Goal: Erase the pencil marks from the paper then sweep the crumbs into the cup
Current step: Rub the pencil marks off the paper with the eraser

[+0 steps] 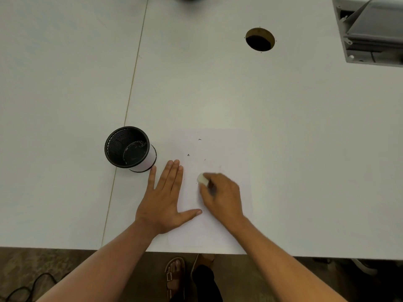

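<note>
A white sheet of paper (220, 144) lies at the near edge of the table. Several small dark crumbs (188, 155) are scattered over its upper half. My left hand (165, 197) lies flat with fingers spread on the paper's left edge. My right hand (222, 195) is closed on a white eraser (202, 179), whose tip presses on the paper near its middle; the hand looks blurred. A black mesh cup (128, 148) stands upright just left of the paper, beyond my left fingertips.
The white table (218, 88) has a round cable hole (260, 39) at the back right and a grey open hatch (370, 33) in the far right corner. A seam (130, 94) runs down the table on the left. My sandalled foot (174, 273) shows below the front edge.
</note>
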